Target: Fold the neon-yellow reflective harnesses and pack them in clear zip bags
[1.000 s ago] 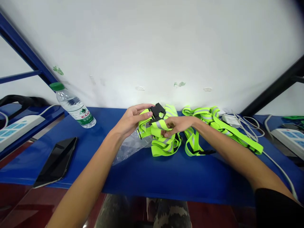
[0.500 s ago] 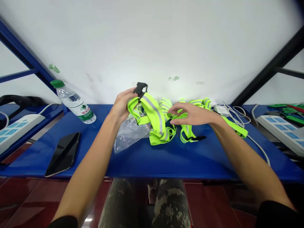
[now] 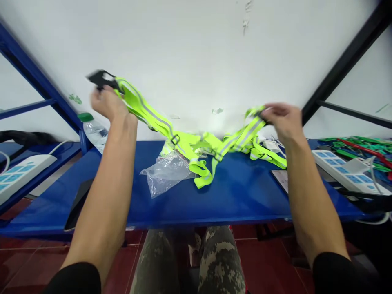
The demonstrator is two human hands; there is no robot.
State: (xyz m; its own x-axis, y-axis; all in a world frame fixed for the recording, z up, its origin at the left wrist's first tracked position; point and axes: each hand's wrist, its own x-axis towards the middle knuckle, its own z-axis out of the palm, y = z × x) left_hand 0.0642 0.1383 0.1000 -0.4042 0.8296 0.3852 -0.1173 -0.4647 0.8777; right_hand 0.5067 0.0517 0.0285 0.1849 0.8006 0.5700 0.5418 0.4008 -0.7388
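Observation:
A neon-yellow reflective strap vest [image 3: 190, 145] is stretched between my two raised hands above the blue table [image 3: 232, 196]. My left hand [image 3: 107, 102] is closed around one end, with a black buckle [image 3: 101, 78] sticking out past the fingers. At the upper right, my right hand [image 3: 280, 118] pinches the other end of the strap. The middle of the vest sags onto the table beside a crumpled clear plastic bag [image 3: 167, 173]. A second neon strap bundle [image 3: 266, 153] lies behind my right wrist.
A water bottle [image 3: 93, 130] with a green cap stands at the back left, partly behind my arm. A black phone [image 3: 76, 204] lies at the left edge. White power strips [image 3: 349, 173] and cables sit on the right, another strip [image 3: 18, 173] on the left shelf.
Both hands have risen and spread apart, pulling the vest open; the left went up and left with the buckle, the right took hold of the other end.

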